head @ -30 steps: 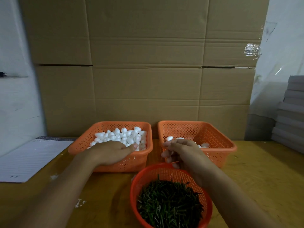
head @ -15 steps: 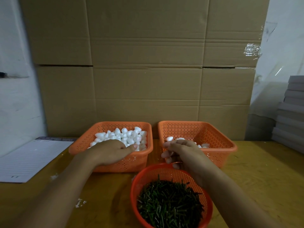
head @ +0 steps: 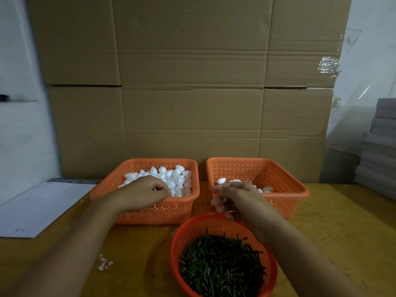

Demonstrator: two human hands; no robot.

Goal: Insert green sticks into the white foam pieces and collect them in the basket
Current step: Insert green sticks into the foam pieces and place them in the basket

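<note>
My left hand (head: 143, 194) is inside the left orange basket (head: 147, 213), on a pile of white foam pieces (head: 171, 174). Its thumb and fingers curl down and pinch at a piece in the pile. My right hand (head: 235, 200) hovers at the front left corner of the right orange basket (head: 278, 179), which holds a few foam pieces (head: 221, 180). The right hand's fingers are curled inward, and whatever they hold is hidden. Just in front of it stands a round orange basket (head: 177, 239) full of green sticks (head: 220, 264).
All three baskets stand on a wooden table (head: 342, 221). A lined white sheet (head: 38, 206) lies at the left. White crumbs (head: 104, 262) lie near my left forearm. A cardboard wall (head: 192, 82) closes the back, and grey stacked boards (head: 379, 151) stand at the right.
My left hand's thumb and fingers have curled down into the foam pile, where before the thumb lay stretched out. My right hand has barely moved.
</note>
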